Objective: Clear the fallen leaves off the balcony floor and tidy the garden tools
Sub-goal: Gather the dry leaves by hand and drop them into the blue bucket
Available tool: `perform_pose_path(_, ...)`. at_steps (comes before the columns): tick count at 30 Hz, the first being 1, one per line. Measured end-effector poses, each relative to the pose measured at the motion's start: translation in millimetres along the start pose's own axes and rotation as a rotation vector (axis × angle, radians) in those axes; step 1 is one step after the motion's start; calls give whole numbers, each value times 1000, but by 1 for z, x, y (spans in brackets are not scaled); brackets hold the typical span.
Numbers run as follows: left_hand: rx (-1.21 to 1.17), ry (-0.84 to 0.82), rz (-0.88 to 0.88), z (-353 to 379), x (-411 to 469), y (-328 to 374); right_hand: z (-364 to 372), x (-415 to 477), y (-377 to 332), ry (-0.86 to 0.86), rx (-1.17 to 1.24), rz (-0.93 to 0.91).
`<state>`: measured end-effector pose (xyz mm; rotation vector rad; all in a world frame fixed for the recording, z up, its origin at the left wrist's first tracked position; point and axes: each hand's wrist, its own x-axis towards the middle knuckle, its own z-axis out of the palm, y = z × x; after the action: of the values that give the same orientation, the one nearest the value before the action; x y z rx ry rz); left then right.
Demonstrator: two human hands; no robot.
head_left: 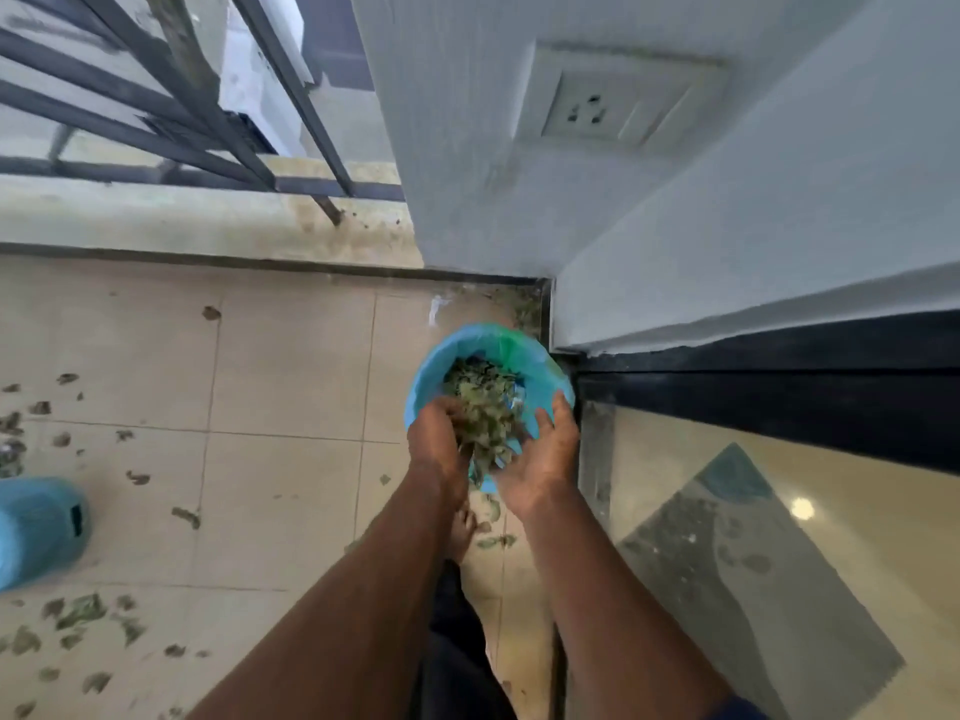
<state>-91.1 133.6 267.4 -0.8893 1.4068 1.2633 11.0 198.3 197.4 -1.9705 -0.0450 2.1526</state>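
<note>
A round bin lined with a blue bag [441, 366] stands on the tiled balcony floor in the corner by the white wall. My left hand [434, 439] and my right hand [545, 459] are cupped together over its near rim, holding a clump of dry green leaves [485, 413] between them. More leaves lie inside the bin. Scattered leaves [78, 615] cover the floor tiles at the left, and a few lie near my bare foot [462, 532] below my hands.
A blue plastic container [36, 527] lies at the left edge. A dark metal railing [171, 127] runs along the ledge at the top. A wall socket [613, 106] sits on the white wall. A glass door with a black frame [753, 387] is at the right.
</note>
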Motion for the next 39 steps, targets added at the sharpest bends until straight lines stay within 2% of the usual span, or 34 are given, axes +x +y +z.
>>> perform_pose_path(2,3,23,-35,-2,23,3,12,-21,-4,16,-31,-10)
perform_pose_path(6,164,-45,-36,-17,20,6,-4,-20,-4,48,-121,-90)
perform_pose_path(12,224,-111,33,-63,-33,20,-3,-67,8,11,-528,-230)
perform_pose_path(15,188,-128,113,-88,-78,36,5,-107,13,-67,-608,-295)
perform_pose_path(19,110,-176,254,-126,-154,57,25,-193,14,-181,-586,-392)
perform_pose_path(22,135,-190,442,-158,-226,66,39,-274,24,-251,-622,-546)
perform_pose_path(24,301,-122,693,-185,-278,62,42,-331,44,-288,-681,-653)
perform_pose_path(26,571,7,960,-213,-323,52,38,-381,70,-353,-827,-850)
perform_pose_path(29,835,198,1187,-268,-390,28,24,-453,114,-454,-1104,-1171)
perform_pose_path(33,949,377,1263,-347,-459,-12,7,-520,172,-633,-1405,-1359)
perform_pose_path(36,972,502,1240,-411,-497,-48,-5,-559,226,-765,-1605,-1353)
perform_pose_path(39,896,667,1158,-478,-522,-97,-15,-585,291,-902,-1714,-1394)
